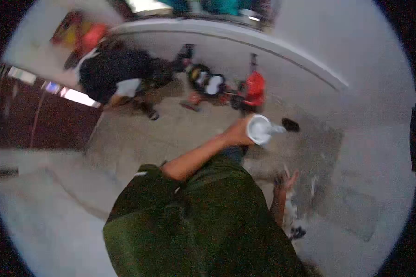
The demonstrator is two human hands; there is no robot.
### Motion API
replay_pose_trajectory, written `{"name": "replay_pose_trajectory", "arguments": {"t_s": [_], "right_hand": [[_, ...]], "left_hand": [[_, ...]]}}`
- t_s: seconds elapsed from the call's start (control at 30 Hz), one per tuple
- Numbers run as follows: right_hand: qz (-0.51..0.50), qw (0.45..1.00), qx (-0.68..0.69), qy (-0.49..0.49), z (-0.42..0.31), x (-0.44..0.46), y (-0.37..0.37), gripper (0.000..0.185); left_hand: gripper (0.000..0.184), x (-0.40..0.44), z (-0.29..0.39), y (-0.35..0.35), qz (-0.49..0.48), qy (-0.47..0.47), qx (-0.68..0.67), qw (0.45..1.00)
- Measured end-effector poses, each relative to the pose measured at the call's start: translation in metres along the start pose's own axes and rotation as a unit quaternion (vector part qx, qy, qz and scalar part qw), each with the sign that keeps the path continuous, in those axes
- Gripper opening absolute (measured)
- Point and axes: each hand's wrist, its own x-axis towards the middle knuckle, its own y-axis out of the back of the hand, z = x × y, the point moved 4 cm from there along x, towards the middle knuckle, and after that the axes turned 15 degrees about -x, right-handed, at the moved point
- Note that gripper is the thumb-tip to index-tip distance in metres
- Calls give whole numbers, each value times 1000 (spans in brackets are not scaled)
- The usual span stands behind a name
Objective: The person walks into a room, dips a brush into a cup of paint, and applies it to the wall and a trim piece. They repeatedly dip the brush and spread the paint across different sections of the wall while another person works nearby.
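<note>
My left hand (239, 132) is closed around a white cup (260, 129), held out in front of my body with its round opening facing me. A pale, blurred streak sticks out from the cup's right side, and I cannot make out what it is. My right hand (289, 180) is lower down on the right, away from the cup, with its fingers apart and nothing visible in it. Motion blur hides finer detail on both hands.
A person in dark clothes (118, 69) bends down at the upper left. Against the wall are a red item (255, 88) and a dark thing with white patches (214, 85). A dark object (290, 124) lies on the floor. Brown doors (32, 111) stand at left.
</note>
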Motion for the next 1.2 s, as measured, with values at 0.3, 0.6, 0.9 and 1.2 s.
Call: {"name": "replay_pose_trajectory", "arguments": {"t_s": [0.3, 0.6, 0.9, 1.2], "right_hand": [[-181, 937, 220, 201, -192, -78, -106, 59], [-195, 952, 23, 234, -237, 16, -72, 56], [-35, 966, -171, 192, -272, 13, -110, 53], [-143, 710, -611, 320, -320, -6, -195, 33]], "left_hand": [[72, 68, 6, -54, -25, -5, -37, 999], [86, 156, -46, -93, -54, 21, -114, 992], [73, 197, -16, -100, -93, 35, -115, 988], [77, 199, 10, -130, -80, 25, 31, 996]]}}
